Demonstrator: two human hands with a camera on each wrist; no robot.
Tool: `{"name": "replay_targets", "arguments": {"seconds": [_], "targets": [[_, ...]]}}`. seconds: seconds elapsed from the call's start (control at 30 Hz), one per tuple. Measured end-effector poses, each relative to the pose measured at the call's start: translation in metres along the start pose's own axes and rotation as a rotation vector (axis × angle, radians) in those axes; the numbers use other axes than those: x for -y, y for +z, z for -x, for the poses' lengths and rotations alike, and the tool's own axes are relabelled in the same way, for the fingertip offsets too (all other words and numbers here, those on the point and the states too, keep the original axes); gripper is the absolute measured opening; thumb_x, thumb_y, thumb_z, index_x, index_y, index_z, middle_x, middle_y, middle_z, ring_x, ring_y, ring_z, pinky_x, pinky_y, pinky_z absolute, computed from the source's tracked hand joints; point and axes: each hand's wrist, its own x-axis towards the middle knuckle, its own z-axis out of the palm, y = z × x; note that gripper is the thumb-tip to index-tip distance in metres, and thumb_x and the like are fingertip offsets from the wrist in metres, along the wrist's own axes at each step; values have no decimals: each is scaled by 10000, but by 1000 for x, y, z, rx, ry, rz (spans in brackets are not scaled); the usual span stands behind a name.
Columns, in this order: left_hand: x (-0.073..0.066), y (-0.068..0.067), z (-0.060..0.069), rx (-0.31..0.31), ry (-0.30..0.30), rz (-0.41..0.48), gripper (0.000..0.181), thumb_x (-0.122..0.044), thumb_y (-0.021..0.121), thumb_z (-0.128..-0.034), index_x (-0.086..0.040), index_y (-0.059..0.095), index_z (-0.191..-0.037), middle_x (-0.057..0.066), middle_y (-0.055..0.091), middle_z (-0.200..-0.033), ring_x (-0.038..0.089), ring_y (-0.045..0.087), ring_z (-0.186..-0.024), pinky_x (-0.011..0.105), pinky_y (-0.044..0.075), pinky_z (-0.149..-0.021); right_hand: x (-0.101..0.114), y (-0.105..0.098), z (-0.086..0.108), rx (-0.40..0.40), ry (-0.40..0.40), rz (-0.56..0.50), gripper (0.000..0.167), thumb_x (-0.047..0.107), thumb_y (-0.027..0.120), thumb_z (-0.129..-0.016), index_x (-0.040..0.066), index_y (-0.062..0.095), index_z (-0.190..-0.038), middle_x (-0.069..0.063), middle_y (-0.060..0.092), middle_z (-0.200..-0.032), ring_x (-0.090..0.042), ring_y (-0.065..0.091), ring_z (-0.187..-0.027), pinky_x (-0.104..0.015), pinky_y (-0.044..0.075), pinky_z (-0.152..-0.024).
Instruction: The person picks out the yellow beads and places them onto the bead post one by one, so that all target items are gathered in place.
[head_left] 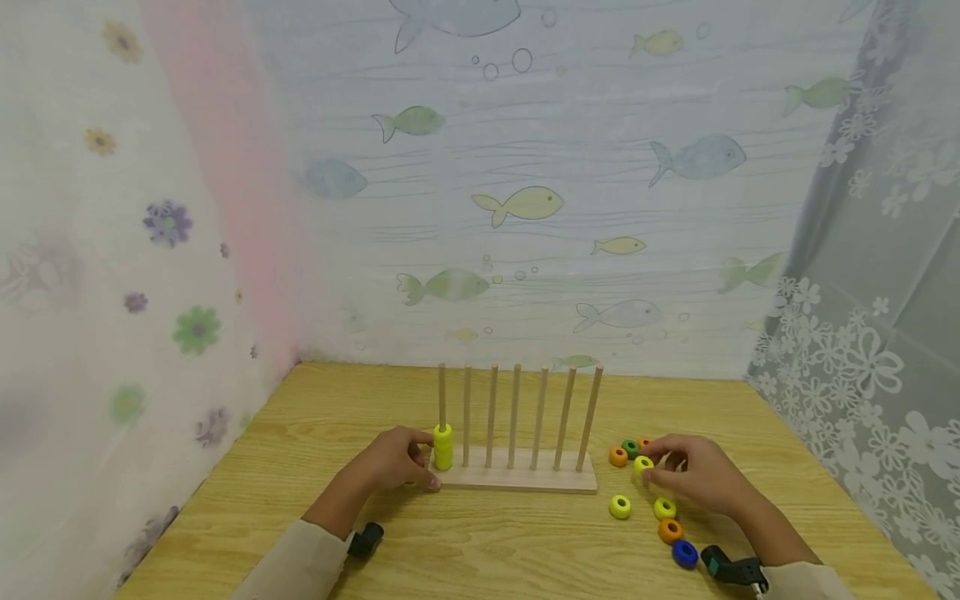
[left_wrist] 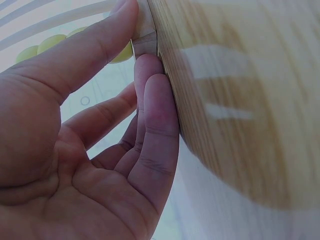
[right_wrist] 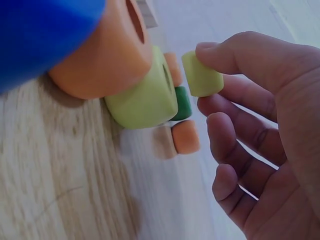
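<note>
A wooden peg rack [head_left: 517, 478] with several upright pegs stands on the table, and yellow beads [head_left: 443, 447] are stacked on its leftmost peg. My left hand [head_left: 397, 458] grips the left end of the rack's base, thumb at the front corner; the left wrist view shows the fingertips against the base end [left_wrist: 145, 42]. To the right of the rack, my right hand [head_left: 701, 471] pinches a yellow bead [right_wrist: 202, 75] between thumb and fingers. In the right wrist view this bead looks raised off the table, its other fingers loosely bent.
Near the right hand lie orange beads [head_left: 618, 456], a green bead [head_left: 630, 449], yellow beads [head_left: 620, 507] and a blue bead [head_left: 685, 554]. A fish-patterned curtain [head_left: 525, 292] hangs behind the wooden table [head_left: 480, 550].
</note>
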Motion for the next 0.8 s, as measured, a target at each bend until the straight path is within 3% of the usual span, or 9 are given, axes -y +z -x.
{"name": "replay_targets", "arguments": {"seconds": [0.3, 0.8], "targets": [[1, 0, 0, 1, 7, -2, 776, -222, 945, -759, -35, 608, -1432, 64, 616, -920, 191, 549, -743, 325, 466, -622, 3, -2, 0, -39, 4, 29, 348, 344, 789, -933, 128, 756, -1204, -53, 721, -1107, -92, 625, -787, -293, 512, -594], [-2, -1, 2, 6, -3, 18, 771, -213, 941, -764, -51, 607, -1440, 79, 613, -922, 193, 538, -727, 326, 449, -607, 9, -4, 0, -98, -99, 85, 249, 330, 787, -941, 206, 769, -1155, 8, 732, -1065, -54, 613, -745, -278, 501, -589]]}}
